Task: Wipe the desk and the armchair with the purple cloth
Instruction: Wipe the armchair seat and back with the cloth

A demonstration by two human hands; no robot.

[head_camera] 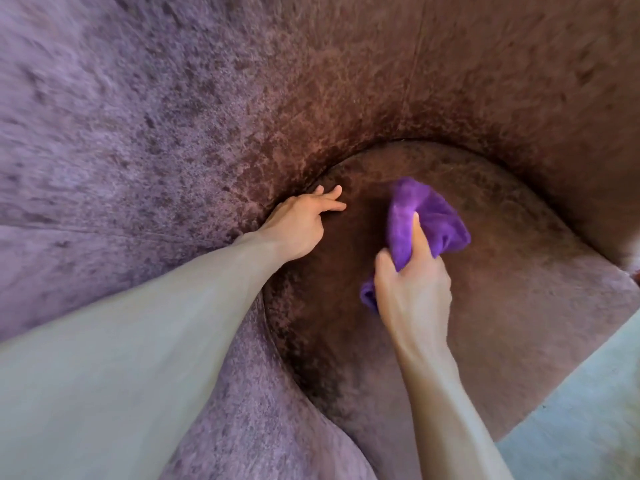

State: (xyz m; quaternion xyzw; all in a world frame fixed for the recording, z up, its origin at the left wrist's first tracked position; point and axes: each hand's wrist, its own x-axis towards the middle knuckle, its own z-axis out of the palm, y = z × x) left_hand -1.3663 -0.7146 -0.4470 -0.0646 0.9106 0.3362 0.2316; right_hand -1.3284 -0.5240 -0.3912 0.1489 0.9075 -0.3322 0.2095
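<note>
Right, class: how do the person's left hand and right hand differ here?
The left hand holds nothing; the right hand grips the bunched purple cloth. The left hand's fingers lie fairly straight by the seat's edge seam; the right hand's curl round the cloth. Both are bare and over the armchair seat.

On the armchair (207,109) seat, the right hand (412,289) grips the cloth (429,220) (bunched); the left hand (301,220) rests beside it.
</note>
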